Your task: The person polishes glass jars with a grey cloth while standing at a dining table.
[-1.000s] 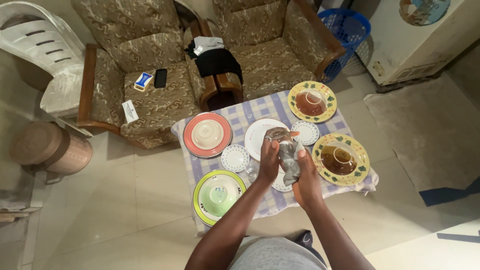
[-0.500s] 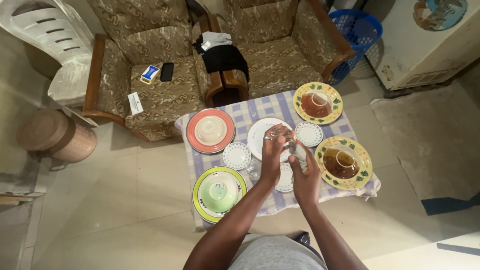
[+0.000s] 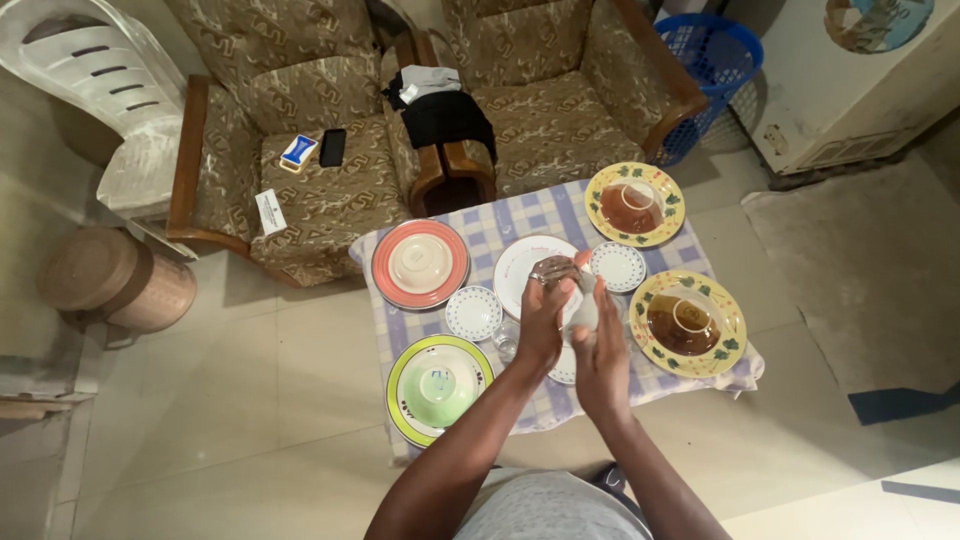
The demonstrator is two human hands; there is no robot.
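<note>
Head view: left hand [image 3: 545, 318] is gripping a clear glass [image 3: 556, 270], fingers wrapped round it. Right hand [image 3: 600, 352] is closed on a grey cloth [image 3: 584, 310], pressing it vs the glass. Both are hovering over tabletop [image 3: 500, 225] centre, above the white plate [image 3: 520, 265]. Pink plate [image 3: 420, 264] w/ upturned bowl at 9 o'clock, green plate [image 3: 436, 387] at 7, brown-bowl plates [image 3: 688, 322] at 3 and 1.

Your left hand [image 3: 545, 315] grips a clear, shiny glass [image 3: 553, 270]; your right hand [image 3: 603, 350] presses a soft matt grey cloth [image 3: 585, 308] on it. Plates [image 3: 420, 264] look glossy glazed ceramic. The worktop [image 3: 520, 215] wears checked woven cloth. Armchairs [image 3: 310, 150]: patterned fabric, polished wood arms. Basket [image 3: 712, 60]: blue plastic.
</note>
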